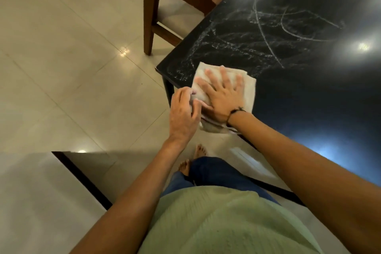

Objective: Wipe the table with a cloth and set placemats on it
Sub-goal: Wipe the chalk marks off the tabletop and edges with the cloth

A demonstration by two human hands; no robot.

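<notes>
Pressing my spread right hand (223, 97) on the folded beige cloth (248, 88) at the table (299, 93) corner, my left hand (183, 113) is pinching its overhanging edge.

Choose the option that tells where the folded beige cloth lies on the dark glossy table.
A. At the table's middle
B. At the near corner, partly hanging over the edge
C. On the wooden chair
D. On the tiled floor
B: the folded beige cloth lies by the corner of the dark glossy table, pressed flat by the right hand, its lower end past the edge.
</notes>
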